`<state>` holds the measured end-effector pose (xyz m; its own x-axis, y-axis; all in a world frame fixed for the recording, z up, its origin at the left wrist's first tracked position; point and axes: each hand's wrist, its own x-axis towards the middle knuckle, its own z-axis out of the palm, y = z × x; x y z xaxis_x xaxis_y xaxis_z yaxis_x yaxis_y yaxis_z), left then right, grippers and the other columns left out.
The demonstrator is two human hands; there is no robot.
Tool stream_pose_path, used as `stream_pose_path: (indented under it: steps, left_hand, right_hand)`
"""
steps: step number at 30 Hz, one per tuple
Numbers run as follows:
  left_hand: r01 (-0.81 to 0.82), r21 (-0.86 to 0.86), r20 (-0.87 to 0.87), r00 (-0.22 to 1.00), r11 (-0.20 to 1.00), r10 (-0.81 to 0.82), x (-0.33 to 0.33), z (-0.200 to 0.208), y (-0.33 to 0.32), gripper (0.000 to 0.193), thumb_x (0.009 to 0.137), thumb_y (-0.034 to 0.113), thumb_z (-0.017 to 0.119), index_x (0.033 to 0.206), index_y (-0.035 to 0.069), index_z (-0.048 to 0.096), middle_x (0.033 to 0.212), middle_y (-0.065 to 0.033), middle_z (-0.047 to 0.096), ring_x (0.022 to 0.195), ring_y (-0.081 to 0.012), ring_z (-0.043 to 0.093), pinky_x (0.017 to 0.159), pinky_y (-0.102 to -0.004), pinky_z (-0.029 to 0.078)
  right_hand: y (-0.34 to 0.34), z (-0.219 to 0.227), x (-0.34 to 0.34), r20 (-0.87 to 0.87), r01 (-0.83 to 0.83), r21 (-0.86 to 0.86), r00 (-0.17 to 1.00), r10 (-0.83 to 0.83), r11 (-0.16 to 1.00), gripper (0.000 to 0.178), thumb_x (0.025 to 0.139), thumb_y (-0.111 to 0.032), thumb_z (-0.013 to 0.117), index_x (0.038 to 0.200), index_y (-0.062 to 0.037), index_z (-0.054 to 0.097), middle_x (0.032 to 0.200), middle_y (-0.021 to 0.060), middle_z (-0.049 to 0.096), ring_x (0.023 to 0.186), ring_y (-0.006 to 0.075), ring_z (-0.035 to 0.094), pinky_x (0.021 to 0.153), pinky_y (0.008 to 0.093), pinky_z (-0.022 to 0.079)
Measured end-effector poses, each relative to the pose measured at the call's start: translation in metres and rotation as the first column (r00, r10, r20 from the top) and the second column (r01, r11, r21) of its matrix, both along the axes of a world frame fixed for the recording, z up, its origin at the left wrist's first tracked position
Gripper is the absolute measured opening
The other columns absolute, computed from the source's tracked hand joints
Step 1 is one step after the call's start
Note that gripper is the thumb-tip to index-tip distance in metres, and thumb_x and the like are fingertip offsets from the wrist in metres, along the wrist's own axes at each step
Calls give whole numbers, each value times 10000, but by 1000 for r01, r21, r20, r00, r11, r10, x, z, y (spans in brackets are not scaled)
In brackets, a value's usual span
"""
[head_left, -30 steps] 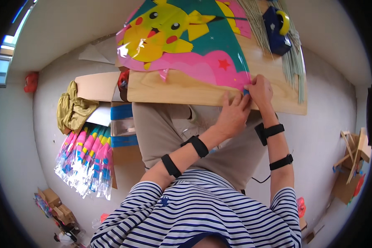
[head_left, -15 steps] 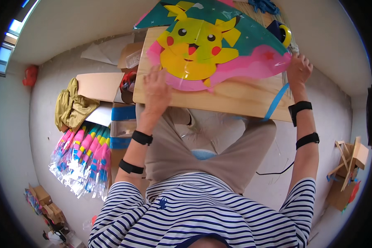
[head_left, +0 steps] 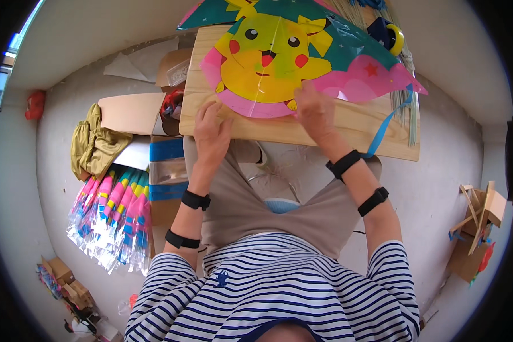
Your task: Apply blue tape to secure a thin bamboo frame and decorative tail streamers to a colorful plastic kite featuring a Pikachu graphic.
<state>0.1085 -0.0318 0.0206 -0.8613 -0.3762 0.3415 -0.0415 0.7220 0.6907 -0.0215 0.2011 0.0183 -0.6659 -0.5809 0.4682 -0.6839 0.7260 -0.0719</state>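
The left hand (head_left: 212, 135) has its fingers (head_left: 211, 110) bent a bit. The right hand (head_left: 316, 112) looks blurry. Both arms (head_left: 358, 178) reach out forward.

Sheet (head_left: 268, 71) on table (head_left: 356, 125), tape dispenser (head_left: 384, 34) behind at right, ribbon (head_left: 383, 127) over near right edge, cloth (head_left: 97, 139) at left

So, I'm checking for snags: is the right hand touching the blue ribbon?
Apart: the head view shows wooden tabletop between the right hand and blue ribbon.
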Motion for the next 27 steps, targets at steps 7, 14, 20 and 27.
stream_pose_path:
  steps: [7, 14, 20, 27]
  left_hand:
    - [-9, 503, 22, 1000, 864, -3, 1, -22, 15, 223, 844, 23, 677, 1053, -44, 639, 934, -100, 653, 784, -145, 626, 726, -278, 513]
    - [32, 616, 3, 999, 787, -43, -2, -22, 28, 182, 866, -6, 642, 1045, -37, 633, 927, -76, 666, 787, -135, 629, 731, -273, 516]
    - [-93, 833, 181, 977, 546, -110, 9, -3, 26, 189, 926, 33, 590, 1099, -43, 599, 1005, -97, 647, 862, -165, 665, 781, -282, 553]
    - [-161, 916, 191, 981, 367, -45, -7, 9, 32, 197, 938, 57, 569, 1108, -39, 591, 1001, -115, 652, 840, -184, 673, 778, -289, 552]
  right_hand:
    - [20, 44, -33, -97, -19, -154, 995, 4, 988, 242, 723, -42, 641, 961, -72, 613, 990, 77, 583, 733, 270, 649, 563, 361, 510]
    - [-16, -7, 43, 123, -86, 55, 989, 79, 995, 269, 716, -42, 640, 980, -63, 593, 968, 107, 566, 657, 282, 639, 582, 369, 522]
    - [-19, 11, -6, 49, 118, -66, 992, -115, 991, 228, 736, -23, 608, 961, -47, 581, 977, 107, 584, 687, 296, 636, 605, 383, 512]
    - [-29, 14, 47, -15, -88, 121, 996, 90, 989, 115, 736, -73, 636, 842, -52, 596, 927, 115, 547, 668, 247, 647, 560, 369, 493]
